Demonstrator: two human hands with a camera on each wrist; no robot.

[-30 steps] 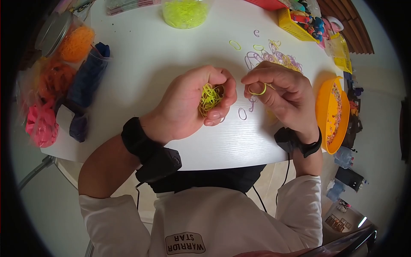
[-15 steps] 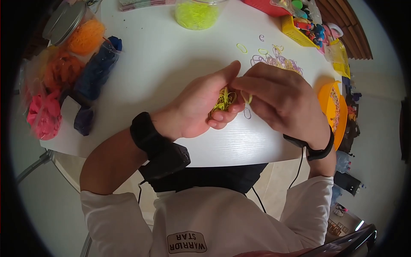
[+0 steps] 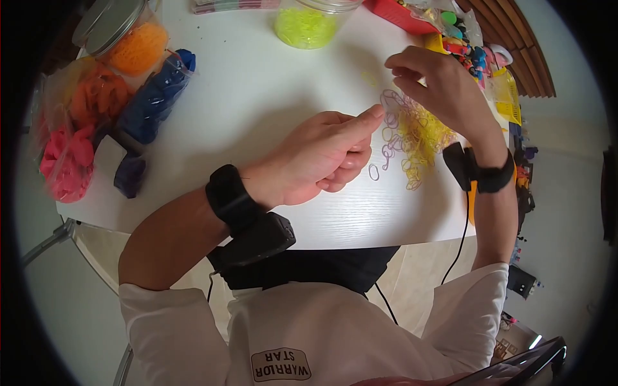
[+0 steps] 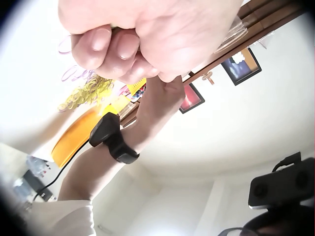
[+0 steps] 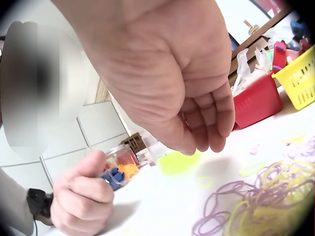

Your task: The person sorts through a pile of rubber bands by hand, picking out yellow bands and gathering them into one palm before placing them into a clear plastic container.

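Note:
My left hand [image 3: 322,157] is curled into a fist over the table with its thumb extended toward the right. The yellow-green rubber bands seen in its palm earlier are hidden inside the curled fingers. Farther right and back, my right hand [image 3: 444,83] hovers with loosely bent fingers; in the right wrist view nothing shows between its fingertips. Below it on the table lies a pile of yellow and purple rubber bands [image 3: 421,132]. One loose yellow-green rubber band [image 3: 369,78] lies to the left of the right hand's fingers, and a purple one [image 3: 374,172] is near the left fist.
A jar of yellow-green bands [image 3: 308,26] stands at the back. On the left are a jar of orange bands [image 3: 138,48] and bags of orange, pink and blue pieces [image 3: 158,96]. Red [image 5: 258,101] and yellow [image 5: 300,78] baskets sit back right; an orange tray [image 4: 76,137] is at the right.
The left fingers have closed over the yellow-green bands. My right hand, which held a band and then met the left palm, has moved away to the back right without it.

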